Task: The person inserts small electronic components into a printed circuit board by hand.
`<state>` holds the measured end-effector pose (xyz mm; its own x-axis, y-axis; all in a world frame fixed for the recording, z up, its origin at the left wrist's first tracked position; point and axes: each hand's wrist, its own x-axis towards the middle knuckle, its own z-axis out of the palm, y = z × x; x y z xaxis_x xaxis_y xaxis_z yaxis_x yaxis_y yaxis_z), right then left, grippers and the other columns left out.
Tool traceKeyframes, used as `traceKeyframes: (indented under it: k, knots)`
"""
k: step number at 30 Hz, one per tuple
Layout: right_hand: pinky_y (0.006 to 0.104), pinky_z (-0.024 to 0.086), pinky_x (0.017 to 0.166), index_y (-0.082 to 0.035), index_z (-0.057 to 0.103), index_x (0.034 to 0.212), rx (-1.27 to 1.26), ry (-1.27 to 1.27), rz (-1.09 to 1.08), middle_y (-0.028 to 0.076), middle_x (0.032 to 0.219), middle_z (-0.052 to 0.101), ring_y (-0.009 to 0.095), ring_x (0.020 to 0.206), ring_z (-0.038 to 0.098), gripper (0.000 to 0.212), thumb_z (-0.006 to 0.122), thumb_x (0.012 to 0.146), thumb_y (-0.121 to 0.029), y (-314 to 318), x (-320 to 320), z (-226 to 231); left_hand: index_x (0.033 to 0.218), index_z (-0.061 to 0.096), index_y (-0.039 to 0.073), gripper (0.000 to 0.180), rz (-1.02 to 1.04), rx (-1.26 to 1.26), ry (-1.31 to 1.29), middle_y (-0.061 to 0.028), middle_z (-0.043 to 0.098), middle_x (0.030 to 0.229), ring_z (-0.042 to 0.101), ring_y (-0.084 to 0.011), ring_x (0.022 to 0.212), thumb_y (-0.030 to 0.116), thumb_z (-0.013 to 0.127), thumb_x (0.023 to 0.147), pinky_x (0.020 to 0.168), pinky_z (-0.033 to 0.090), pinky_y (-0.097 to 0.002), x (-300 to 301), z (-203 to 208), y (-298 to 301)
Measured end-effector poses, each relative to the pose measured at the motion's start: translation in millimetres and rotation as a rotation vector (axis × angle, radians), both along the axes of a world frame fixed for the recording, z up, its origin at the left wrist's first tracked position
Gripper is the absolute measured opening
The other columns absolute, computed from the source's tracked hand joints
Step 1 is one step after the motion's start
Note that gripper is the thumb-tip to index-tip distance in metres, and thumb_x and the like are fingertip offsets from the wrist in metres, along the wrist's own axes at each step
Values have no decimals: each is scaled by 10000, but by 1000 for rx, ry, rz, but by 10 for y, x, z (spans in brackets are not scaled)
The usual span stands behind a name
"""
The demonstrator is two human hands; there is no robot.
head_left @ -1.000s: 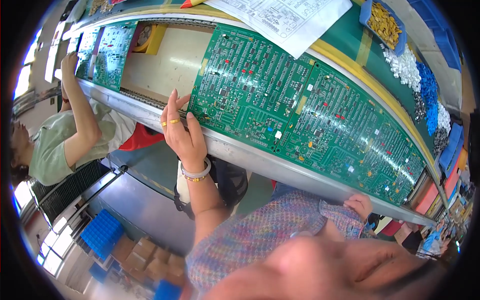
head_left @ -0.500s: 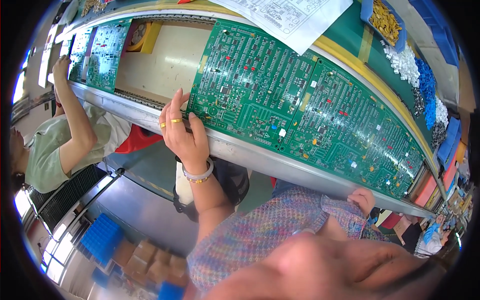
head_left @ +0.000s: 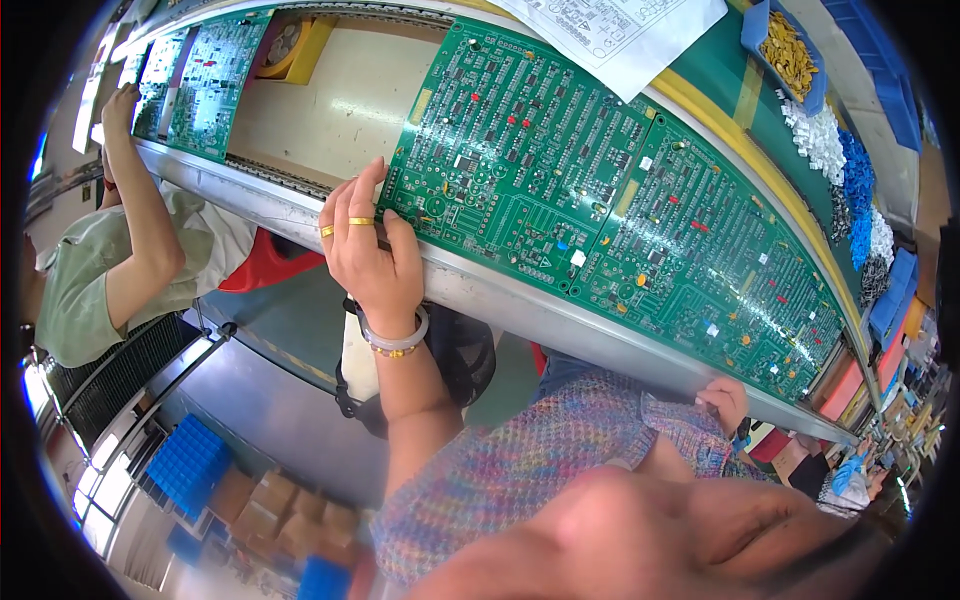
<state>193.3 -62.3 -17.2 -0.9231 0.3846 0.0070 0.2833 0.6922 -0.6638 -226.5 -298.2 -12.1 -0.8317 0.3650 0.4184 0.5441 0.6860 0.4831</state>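
My left hand [head_left: 375, 245] is at the near left corner of a green circuit board [head_left: 500, 150] set with small components. Its fingers, two with gold rings, are bent over the metal rail along the board's left edge, and the thumb is apart from them near the corner. The hand does not clasp the board. Farther right, my right hand [head_left: 724, 400] rests with curled fingers on the near edge of the metal rail [head_left: 580, 330]. A second green board [head_left: 690, 240] lies right beside the first, on the same line.
Left of the board is a gap over a pale surface [head_left: 320, 120], then more boards [head_left: 205, 90], where a co-worker's arm [head_left: 140, 190] reaches in. A printed sheet [head_left: 620, 40] overlaps the far edge. Blue bins [head_left: 822, 85] and white and blue connectors [head_left: 855, 190] lie at right.
The view has shifted slightly. My left index finger has straightened and come closer to the board's left edge. My right hand stays on the rail.
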Motion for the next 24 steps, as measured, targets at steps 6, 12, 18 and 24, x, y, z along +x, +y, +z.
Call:
traceKeyframes:
  k: [6, 12, 18, 24]
  knots:
    - [300, 465, 580, -104, 639, 804, -158, -222, -135, 59, 809, 579, 217, 677, 580, 150, 742, 695, -109, 10, 223, -101, 1086, 616, 14, 415, 18, 15, -8, -106, 638, 1021, 547, -276, 1007, -34, 467, 702, 938, 381, -375, 6, 17, 1]
    - [308, 471, 599, -111, 638, 813, 27, -3, 44, 55, 827, 572, 220, 699, 583, 163, 747, 691, -102, 26, -104, 63, 1019, 640, 28, 385, 26, 17, 40, -110, 635, 966, 571, -288, 949, -22, 498, 664, 873, 425, -373, -8, 13, 39]
    - [302, 469, 596, -115, 636, 823, 21, -33, 50, 56, 824, 566, 220, 708, 580, 191, 749, 673, -78, 38, -90, 68, 989, 649, 33, 369, 26, 29, 53, -101, 637, 947, 578, -289, 925, -30, 493, 661, 851, 436, -371, -20, -3, 21]
    - [297, 466, 591, -113, 638, 795, -95, -116, -64, 57, 806, 568, 213, 695, 575, 167, 747, 672, -84, 26, 20, 5, 956, 651, 36, 351, 13, 45, 70, -89, 644, 937, 580, -275, 921, -39, 490, 653, 837, 440, -362, -19, 6, 32]
